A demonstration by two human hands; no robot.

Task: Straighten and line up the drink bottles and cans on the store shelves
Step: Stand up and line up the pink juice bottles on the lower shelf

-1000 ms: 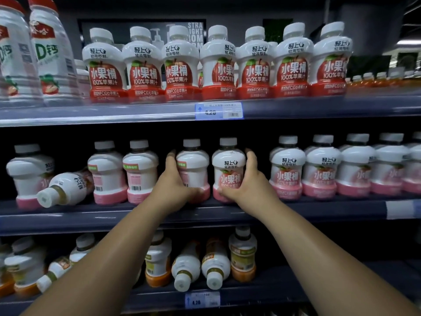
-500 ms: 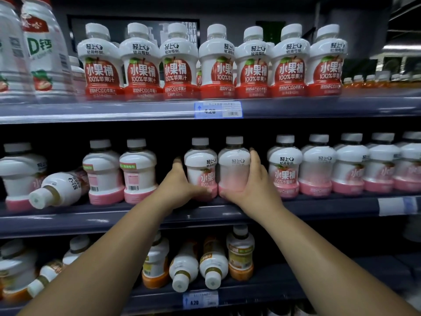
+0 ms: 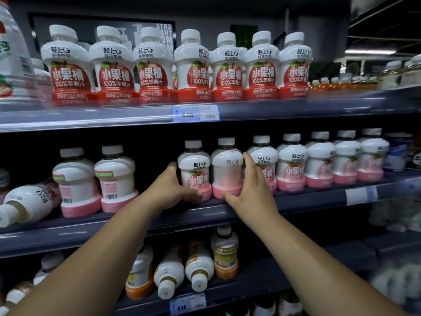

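Observation:
On the middle shelf (image 3: 205, 215) stand white bottles with pink bases. My left hand (image 3: 169, 190) grips one pink bottle (image 3: 196, 169) from its left side, its label facing me. My right hand (image 3: 250, 190) grips the neighbouring pink bottle (image 3: 226, 167) from the right, its label turned partly away. Both stand upright and touch each other. To the right runs a row of several upright pink bottles (image 3: 319, 160). Two more pink bottles (image 3: 95, 179) stand at the left with barcodes facing out, and a tipped pink bottle (image 3: 27, 201) lies beside them.
The top shelf (image 3: 273, 108) carries a neat row of red-labelled apple juice bottles (image 3: 191, 67). Orange-based bottles (image 3: 198, 265) on the bottom shelf partly lie on their sides. A gap stays open between the two barcode bottles and my left hand.
Both hands have slid the two pink bottles to the right, closing up against the row there. The left bottle's label has turned to face front.

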